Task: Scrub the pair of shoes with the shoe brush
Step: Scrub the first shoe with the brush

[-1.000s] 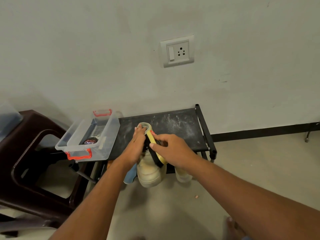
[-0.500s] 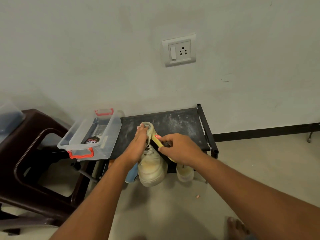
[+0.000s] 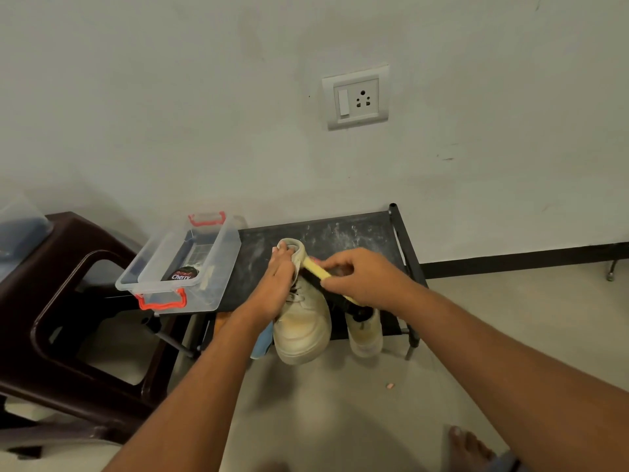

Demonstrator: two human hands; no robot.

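Our left hand (image 3: 276, 288) grips the shoe (image 3: 301, 330) with fingers hooked over its collar, holding it toe toward us in front of the rack (image 3: 343, 233). Our right hand (image 3: 361, 278) curls its fingers round the yellow brush (image 3: 316, 270), which touches the shoe's side near the collar. The other shoe (image 3: 367, 333) sits on the rack's lower shelf.

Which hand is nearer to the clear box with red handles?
Left. The left hand, holding the shoe, is just right of the clear box; the right hand, gripping the brush, is beyond the shoe.
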